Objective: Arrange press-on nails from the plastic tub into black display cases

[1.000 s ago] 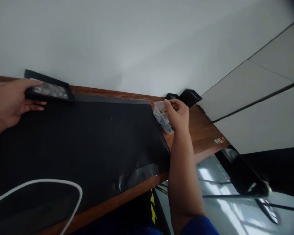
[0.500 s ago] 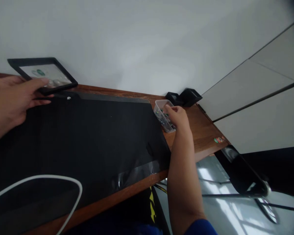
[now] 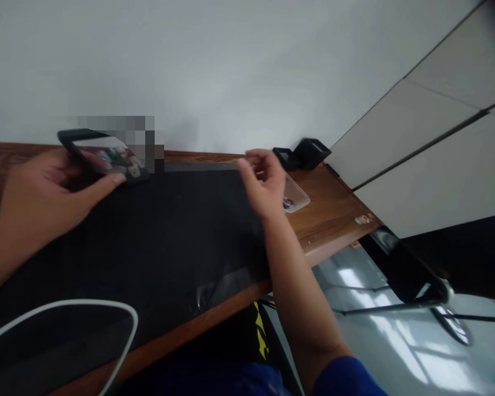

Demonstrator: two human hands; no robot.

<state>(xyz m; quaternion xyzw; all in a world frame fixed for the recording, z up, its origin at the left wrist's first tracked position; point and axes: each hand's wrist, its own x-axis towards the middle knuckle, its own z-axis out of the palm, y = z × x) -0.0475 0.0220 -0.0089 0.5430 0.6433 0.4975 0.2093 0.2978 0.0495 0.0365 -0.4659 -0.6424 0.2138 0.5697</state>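
Note:
My left hand (image 3: pixel 41 201) grips a black tray (image 3: pixel 103 154) of small coloured pieces by its near edge, at the far left of the black mat (image 3: pixel 157 242). My right hand (image 3: pixel 262 181) hovers over the mat's far right corner, fingers curled in a pinch; what they hold is too small to see. Just behind that hand a clear plastic box (image 3: pixel 295 195) with small coloured pieces lies on the wooden table (image 3: pixel 334 220).
A white cable (image 3: pixel 66 308) loops over the mat near me. Two black holders (image 3: pixel 303 154) stand against the white wall. The table's right edge drops to a shiny floor with a black chair base (image 3: pixel 408 280).
My right hand has left the clear box and moved left over the mat. My left hand has brought the black tray lower and closer. The view has shifted slightly.

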